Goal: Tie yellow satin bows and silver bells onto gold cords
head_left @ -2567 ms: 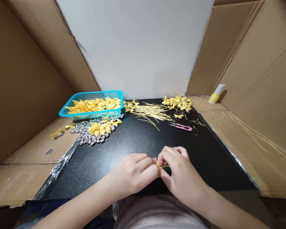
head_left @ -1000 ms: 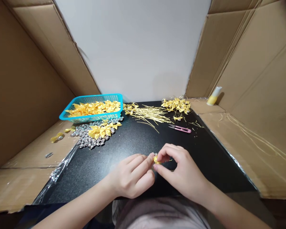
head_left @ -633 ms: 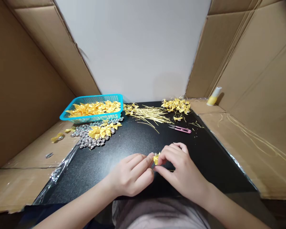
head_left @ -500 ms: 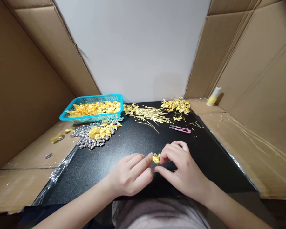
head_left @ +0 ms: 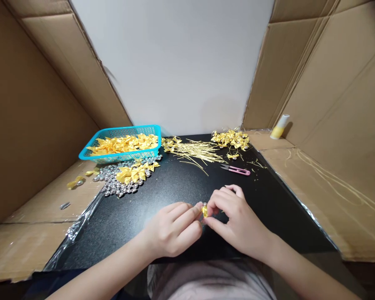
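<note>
Between my two hands is a small yellow ribbon bow [head_left: 205, 211] with a silvery bead at its top. My left hand [head_left: 176, 228] pinches the bow's left side between thumb and fingertips. From the right, my right hand [head_left: 234, 218] closes its thumb and forefinger on the other side of it. Fingers hide most of the bow, and any cord in them is too thin to make out. Beyond the hands lie pink thread snips [head_left: 236, 169] and a pile of gold cord pieces [head_left: 200, 151].
A turquoise basket [head_left: 121, 157] of yellow bows stands at the back left. Silvery beads [head_left: 112, 183] with loose bows [head_left: 133, 173] lie before it. More beaded bows [head_left: 233, 139] are heaped at the back right, near a thread spool [head_left: 279, 127]. Cardboard walls [head_left: 337, 83] flank the black table [head_left: 125, 233].
My right fingertips have come slightly closer to the left ones and now cover more of the bow. The bow looks narrower and turned, its bead still on top.
</note>
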{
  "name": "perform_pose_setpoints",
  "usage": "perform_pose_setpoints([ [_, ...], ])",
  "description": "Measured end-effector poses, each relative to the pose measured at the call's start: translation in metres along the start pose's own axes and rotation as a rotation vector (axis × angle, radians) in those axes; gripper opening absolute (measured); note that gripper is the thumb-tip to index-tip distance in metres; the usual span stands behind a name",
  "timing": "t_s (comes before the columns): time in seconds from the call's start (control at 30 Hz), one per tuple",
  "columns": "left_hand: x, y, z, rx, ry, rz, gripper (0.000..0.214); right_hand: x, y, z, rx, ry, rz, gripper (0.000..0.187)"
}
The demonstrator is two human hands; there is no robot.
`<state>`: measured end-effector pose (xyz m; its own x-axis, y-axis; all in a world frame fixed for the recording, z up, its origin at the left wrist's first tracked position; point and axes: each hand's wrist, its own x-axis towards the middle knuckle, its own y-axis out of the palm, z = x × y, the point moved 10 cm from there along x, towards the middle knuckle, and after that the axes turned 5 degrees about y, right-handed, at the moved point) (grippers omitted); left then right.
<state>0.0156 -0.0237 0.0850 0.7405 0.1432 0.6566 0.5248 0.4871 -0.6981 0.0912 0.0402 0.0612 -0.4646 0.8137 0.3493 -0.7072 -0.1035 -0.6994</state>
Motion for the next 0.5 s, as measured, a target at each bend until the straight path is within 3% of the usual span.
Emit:
perform_pose_setpoints([
  [0.23, -0.012, 0.013, 0.023, -0.115, -0.356, -0.023, 0.027, -0.002, -0.004, 0.008, -0.124, -0.091, -0.116, 0.013],
  [0.5, -0.015, 0.009, 0.029, -0.103, -0.513, -0.09, 0.026, -0.012, -0.016, 0.015, -0.196, -0.138, -0.383, 0.018],
])
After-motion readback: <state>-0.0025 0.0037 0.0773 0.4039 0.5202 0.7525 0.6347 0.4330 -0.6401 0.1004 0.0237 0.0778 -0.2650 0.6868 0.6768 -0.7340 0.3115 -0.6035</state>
